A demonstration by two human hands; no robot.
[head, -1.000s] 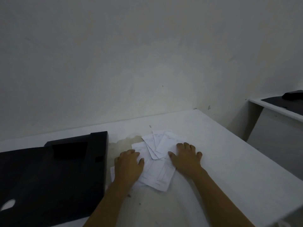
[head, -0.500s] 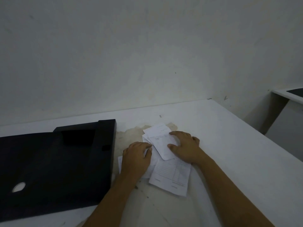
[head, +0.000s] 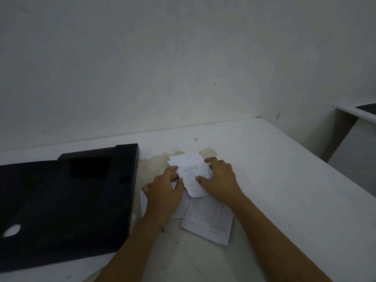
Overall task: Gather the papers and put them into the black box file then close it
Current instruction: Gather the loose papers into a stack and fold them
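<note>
Several white papers [head: 192, 181] lie overlapped on the white table [head: 284, 180], with one larger printed sheet [head: 209, 222] nearest me. My left hand [head: 162, 195] presses on the pile's left side, fingers curled against the small sheets. My right hand [head: 220, 179] rests on the pile's right side, thumb and fingers pinching the top small sheets. The black box file [head: 61, 202] lies flat to the left of the papers, with a finger hole [head: 12, 230] near its left end; whether it is open I cannot tell.
A stained patch [head: 154, 161] marks the table behind the papers. The wall [head: 183, 68] runs along the table's far edge. A second white surface with something dark on it [head: 366, 109] stands at the far right, across a gap.
Both hands have drawn closer together, pushing the spread papers into a tighter pile. The view has tilted down a little.
</note>
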